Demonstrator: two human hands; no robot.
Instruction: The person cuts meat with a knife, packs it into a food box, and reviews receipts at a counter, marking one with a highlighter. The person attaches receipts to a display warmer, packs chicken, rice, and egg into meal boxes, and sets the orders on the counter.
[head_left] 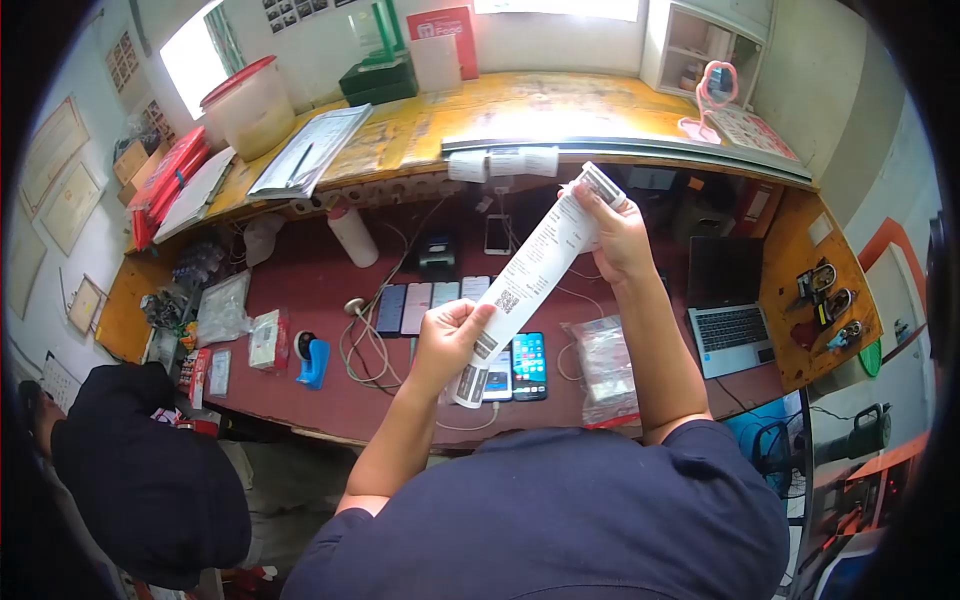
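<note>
Fingers pinching: left hand (445,345) on lower part, right hand (627,238) on upper end of long white printed-paper strip (540,265), slanting above dark-red desk (308,283). Step seems inspection; next move calls for even grip.

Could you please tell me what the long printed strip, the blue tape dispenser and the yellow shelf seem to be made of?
Strip: thin paper, probably smooth; it curls and carries black print. Tape dispenser: likely smooth plastic, by its even blue colour. Shelf: perhaps painted wood; its yellow surface looks patchy and worn.
</note>
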